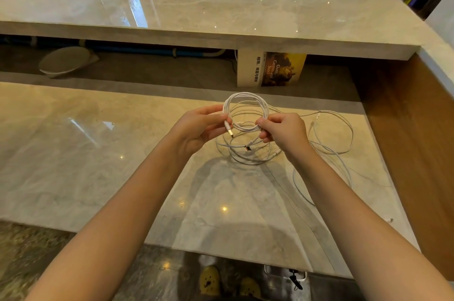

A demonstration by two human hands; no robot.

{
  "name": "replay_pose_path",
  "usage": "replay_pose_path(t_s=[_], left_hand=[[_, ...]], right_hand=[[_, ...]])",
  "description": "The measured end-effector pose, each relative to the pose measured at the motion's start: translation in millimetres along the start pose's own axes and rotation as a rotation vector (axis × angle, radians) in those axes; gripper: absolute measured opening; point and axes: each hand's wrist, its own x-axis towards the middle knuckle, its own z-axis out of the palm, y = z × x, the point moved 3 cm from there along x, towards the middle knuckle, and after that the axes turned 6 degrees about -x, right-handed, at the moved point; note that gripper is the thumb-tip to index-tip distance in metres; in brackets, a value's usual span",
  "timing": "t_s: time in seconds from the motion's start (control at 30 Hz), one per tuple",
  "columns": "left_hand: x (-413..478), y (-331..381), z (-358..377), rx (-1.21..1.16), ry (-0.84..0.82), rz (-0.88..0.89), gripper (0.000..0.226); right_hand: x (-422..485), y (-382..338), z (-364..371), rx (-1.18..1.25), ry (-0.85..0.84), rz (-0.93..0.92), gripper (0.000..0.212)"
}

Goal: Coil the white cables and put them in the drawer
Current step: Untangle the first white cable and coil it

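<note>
Both hands pinch the coiled white cable (245, 109) upright above the marble counter (98, 153), left hand (199, 128) gripping its left side, right hand (282, 132) its right, with loose cables (334, 133) lying nearer the right hand.

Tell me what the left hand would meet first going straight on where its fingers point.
The left hand, pinching the coiled cable, points rightward across the loop; it would likely meet the right hand first, though depth is unclear.

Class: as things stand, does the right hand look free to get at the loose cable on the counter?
Probably not yet: the right hand grips the coil with the left hand. Nothing covers the loose cable beside it.
</note>
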Motion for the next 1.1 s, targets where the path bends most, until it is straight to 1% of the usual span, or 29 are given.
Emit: replay_pose_path(t_s=[0.1, 0.17, 0.27, 0.4, 0.5, 0.57, 0.63, 0.7, 0.73, 0.77, 0.8, 0.87, 0.9, 0.97, 1.0, 1.1], left_hand=[[2, 0, 0, -0.025, 0.013, -0.007, 0.036], [6, 0, -1, 0.039, 0.033, 0.025, 0.038], [9, 4, 0, 0.244, 0.068, 0.102, 0.033], [14, 8, 1, 0.524, 0.11, 0.142, 0.025], [21, 8, -1, 0.675, 0.159, 0.181, 0.026], [26, 5, -1, 0.7, 0.146, 0.201, 0.027], [28, 0, 0, 0.674, 0.09, 0.154, 0.024], [28, -6, -1, 0.614, 0.044, 0.086, 0.017], [28, -8, -2, 0.586, 0.035, 0.081, 0.014], [28, -11, -2, 0.577, 0.04, 0.11, 0.013], [28, -12, -3, 0.608, 0.066, 0.179, 0.016], [24, -12, -2, 0.766, 0.176, 0.384, 0.02], [21, -10, 0, 0.842, 0.23, 0.487, 0.019], [18, -7, 2, 0.887, 0.251, 0.618, 0.013], [18, -6, 2, 0.872, 0.23, 0.633, 0.012], [17, -7, -1, 0.774, 0.153, 0.567, 0.011]], right_hand=[[-1, -1, 3, 0.057, -0.04, 0.022, 0.013], [-2, -1, 3, 0.098, -0.092, 0.042, 0.014], [-5, 0, 4, 0.135, -0.167, 0.048, 0.013], [-8, -1, 4, 0.171, -0.235, 0.036, 0.011], [-10, -2, 5, 0.202, -0.28, 0.027, 0.011], [-12, -4, 5, 0.239, -0.303, 0.03, 0.011], [-12, -6, 5, 0.277, -0.321, 0.038, 0.012], [-12, -6, 4, 0.302, -0.336, 0.042, 0.013], [-13, -5, 5, 0.312, -0.341, 0.045, 0.013], [-13, -5, 6, 0.323, -0.346, 0.047, 0.012], [-13, -4, 8, 0.334, -0.348, 0.05, 0.012], [-13, -1, 13, 0.37, -0.343, 0.068, 0.01], [-13, 0, 15, 0.405, -0.334, 0.088, 0.01], [-13, 2, 17, 0.503, -0.31, 0.137, 0.01], [-13, 2, 18, 0.555, -0.301, 0.158, 0.01], [-14, 1, 18, 0.699, -0.295, 0.209, 0.015]])
